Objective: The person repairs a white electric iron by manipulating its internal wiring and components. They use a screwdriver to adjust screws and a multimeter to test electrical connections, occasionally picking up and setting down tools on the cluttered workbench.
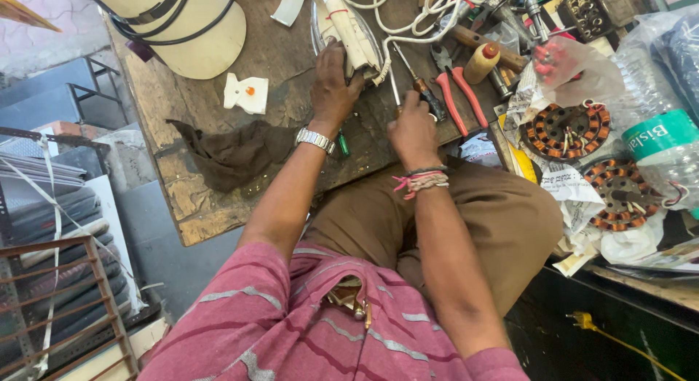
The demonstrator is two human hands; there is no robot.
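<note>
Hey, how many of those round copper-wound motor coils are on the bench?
2. One coil lies on paper right of the red pliers; the other coil sits below it, nearer the bench edge. More may be hidden under the clutter.

On the workbench point(218, 199), the left hand point(333, 86) gripped an iron point(349, 32), with the right hand point(413, 130) just right of it, closed on a screwdriver point(415, 79). A rag point(237, 152) lay left of the hands, pliers point(455, 90) right. Two stators point(566, 130) sat on paper point(564, 184) farther right, beside a bottle point(655, 126).
</note>
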